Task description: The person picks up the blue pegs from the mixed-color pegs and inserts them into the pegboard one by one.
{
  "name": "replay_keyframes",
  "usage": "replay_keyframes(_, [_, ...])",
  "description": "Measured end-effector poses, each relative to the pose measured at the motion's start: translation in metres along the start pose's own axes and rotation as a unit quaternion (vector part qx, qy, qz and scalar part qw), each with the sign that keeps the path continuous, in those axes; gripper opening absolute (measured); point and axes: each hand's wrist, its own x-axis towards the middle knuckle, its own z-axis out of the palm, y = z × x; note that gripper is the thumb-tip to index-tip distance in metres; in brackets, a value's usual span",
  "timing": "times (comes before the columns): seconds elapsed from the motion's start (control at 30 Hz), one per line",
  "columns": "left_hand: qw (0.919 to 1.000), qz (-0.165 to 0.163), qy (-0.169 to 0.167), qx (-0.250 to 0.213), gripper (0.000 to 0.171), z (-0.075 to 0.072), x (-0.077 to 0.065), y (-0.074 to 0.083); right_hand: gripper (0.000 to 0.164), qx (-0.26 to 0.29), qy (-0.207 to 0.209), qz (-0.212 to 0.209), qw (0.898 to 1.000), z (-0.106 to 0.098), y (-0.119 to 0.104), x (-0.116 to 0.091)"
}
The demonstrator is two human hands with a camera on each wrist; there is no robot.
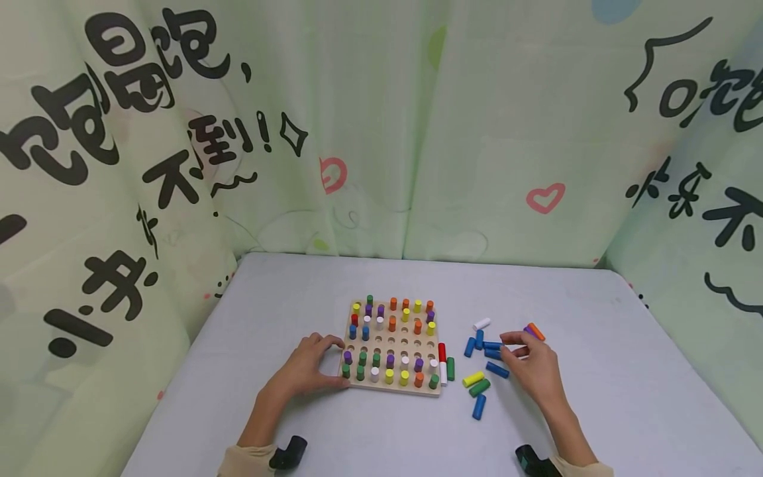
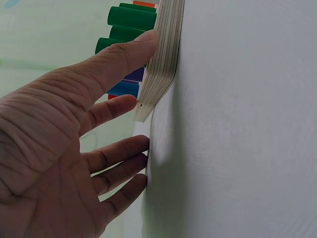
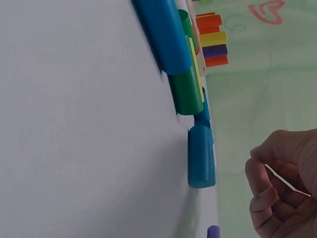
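A wooden pegboard (image 1: 390, 352) carries upright pegs in several colours, and bare holes show across its middle rows. My left hand (image 1: 308, 364) is at the board's left side, its thumb and index finger nearly straight and touching the edge; the other fingers are spread in the left wrist view. To the right, my right hand (image 1: 532, 368) hovers beside loose blue pegs (image 1: 497, 370), thumb and index finger bent towards each other. In the right wrist view, no peg shows in the right hand (image 3: 282, 186), and a blue peg (image 3: 200, 157) lies on the table near it.
Against the board's right side lie a red peg (image 1: 442, 352), a white peg (image 1: 443, 374) and a green peg (image 1: 450, 369). Loose yellow (image 1: 473, 379) and green (image 1: 479, 388) pegs lie nearer me. An orange peg (image 1: 537, 331) lies beyond the right hand. Printed curtains (image 1: 453, 132) surround the white table (image 1: 596, 344).
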Motion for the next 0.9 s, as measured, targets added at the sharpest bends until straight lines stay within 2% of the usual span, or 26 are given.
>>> replay_keyframes(0.4, [1.0, 0.003, 0.0, 0.001, 0.064, 0.001, 0.0, -0.001, 0.025, -0.017, -0.019, -0.005, 1.0, -0.001, 0.015, 0.008])
replay_keyframes(0.9, [1.0, -0.001, 0.004, 0.006, 0.064, 0.002, 0.002, -0.002, 0.028, -0.033, -0.028, 0.003, 0.999, 0.004, 0.02, 0.02])
